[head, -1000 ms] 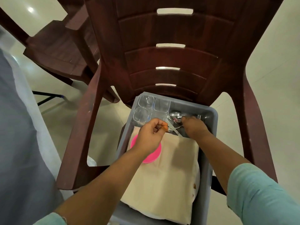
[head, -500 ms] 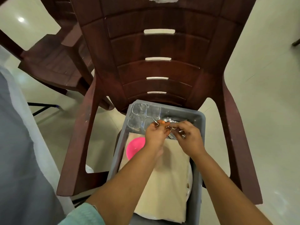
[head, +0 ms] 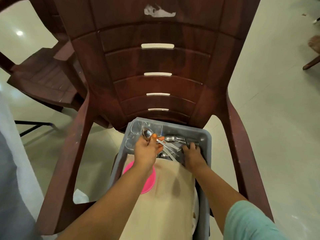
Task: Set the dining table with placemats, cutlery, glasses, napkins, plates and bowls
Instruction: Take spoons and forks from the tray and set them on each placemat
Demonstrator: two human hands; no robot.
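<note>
A grey plastic bin (head: 207, 135) sits on the seat of a brown plastic chair (head: 155, 66). My left hand (head: 147, 151) grips a steel spoon (head: 146, 133) and other cutlery handles over the bin's far end. My right hand (head: 193, 154) reaches down into the loose cutlery (head: 174, 139) in the far right corner, fingers touching a dark piece; whether it holds anything is hidden. Clear glasses (head: 136, 127) stand in the far left corner. A cream placemat or cloth (head: 166, 196) covers a pink bowl (head: 147, 186) and white plates (head: 195, 205).
A second brown chair (head: 43, 78) stands to the left. The cloth-covered table edge (head: 12, 170) runs down the left side. Pale tiled floor (head: 277, 101) lies to the right, with a furniture leg (head: 311, 62) at the far right.
My left hand has lifted a spoon and other cutlery from the bin. My right hand has parted from the left and gone back down into the loose cutlery at the right.
</note>
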